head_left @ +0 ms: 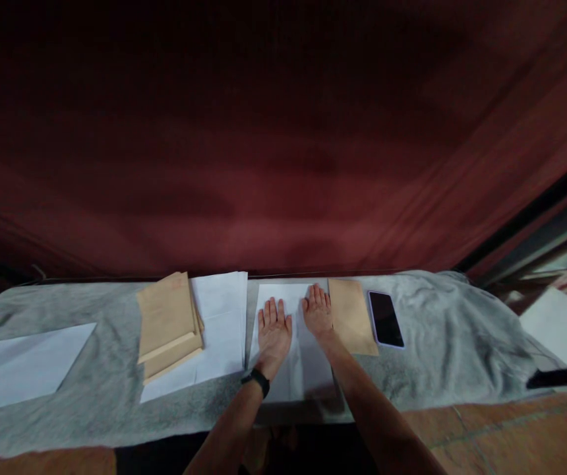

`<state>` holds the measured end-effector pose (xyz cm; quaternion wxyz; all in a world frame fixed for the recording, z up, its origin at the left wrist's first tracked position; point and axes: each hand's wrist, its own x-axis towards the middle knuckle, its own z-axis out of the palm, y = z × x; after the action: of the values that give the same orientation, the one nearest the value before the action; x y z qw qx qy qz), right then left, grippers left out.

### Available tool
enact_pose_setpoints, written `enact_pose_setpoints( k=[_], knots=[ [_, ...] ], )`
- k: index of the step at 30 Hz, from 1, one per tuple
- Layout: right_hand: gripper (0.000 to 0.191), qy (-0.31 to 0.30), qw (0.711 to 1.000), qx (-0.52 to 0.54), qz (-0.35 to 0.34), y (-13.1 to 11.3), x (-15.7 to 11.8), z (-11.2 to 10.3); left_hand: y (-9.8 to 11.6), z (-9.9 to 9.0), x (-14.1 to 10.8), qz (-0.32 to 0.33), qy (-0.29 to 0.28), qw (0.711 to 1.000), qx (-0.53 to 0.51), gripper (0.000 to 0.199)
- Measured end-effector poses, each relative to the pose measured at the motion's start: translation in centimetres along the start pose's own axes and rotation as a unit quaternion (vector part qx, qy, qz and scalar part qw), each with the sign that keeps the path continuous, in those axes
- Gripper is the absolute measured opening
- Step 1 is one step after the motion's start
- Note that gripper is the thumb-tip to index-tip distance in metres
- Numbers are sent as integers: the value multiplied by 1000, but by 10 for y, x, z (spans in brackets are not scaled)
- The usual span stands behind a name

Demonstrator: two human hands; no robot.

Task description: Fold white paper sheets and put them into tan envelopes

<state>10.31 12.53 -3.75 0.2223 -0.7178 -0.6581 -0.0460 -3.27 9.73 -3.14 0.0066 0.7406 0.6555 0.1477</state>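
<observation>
Two hands, one phone, and paper in several lots.
I count one left hand (274, 331), one right hand (318, 315), one dark wristwatch (258, 380), one phone (386, 320), one single envelope (351, 316), one pile of at least two envelopes (165, 313), one lone white sheet (26, 366), one stack of several sheets (224, 330), and one spread of white paper (296, 369), its layers too unclear to number.

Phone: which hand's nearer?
Right hand: flat on the white paper, with brown paper between it and the phone. Left hand: same white paper, farther left.
</observation>
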Motion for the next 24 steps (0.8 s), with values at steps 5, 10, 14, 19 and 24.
enact_pose_setpoints(
  k=[5,10,14,19,24],
  knots=[
    [52,-49,995,29,-81,-27,-53,-8,-6,-5,-1,17,-21,1000,-14,55],
    [52,-48,994,18,-98,-24,-97,-25,-14,-10,-10,47,-9,998,-33,53],
    [56,-44,995,3,-92,-7,-106,-39,-18,-18,-29,36,1,999,-29,54],
    [57,-36,995,5,-94,9,-116,-45,-25,-28,-78,53,7,998,-18,57],
    [54,-51,995,10,-85,6,-133,-55,-24,-33,-123,51,14,999,1,58]
  ],
)
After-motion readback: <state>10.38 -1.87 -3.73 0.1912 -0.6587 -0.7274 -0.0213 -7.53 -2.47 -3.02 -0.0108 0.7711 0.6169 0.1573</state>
